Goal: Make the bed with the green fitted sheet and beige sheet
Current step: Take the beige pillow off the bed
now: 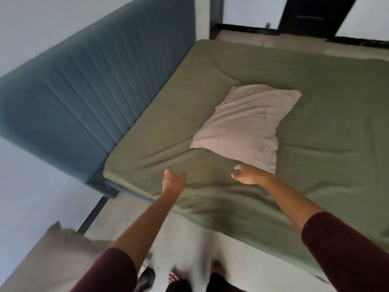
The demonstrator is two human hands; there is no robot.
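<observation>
Two hands, left hand [175, 179] and right hand [247, 175], hover with fingers released over green fitted sheet [315, 114].

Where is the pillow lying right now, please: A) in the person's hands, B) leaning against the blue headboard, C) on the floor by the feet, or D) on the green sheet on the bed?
D: the pillow lies flat on the green sheet, clear of the headboard, and neither hand grips it.
</observation>
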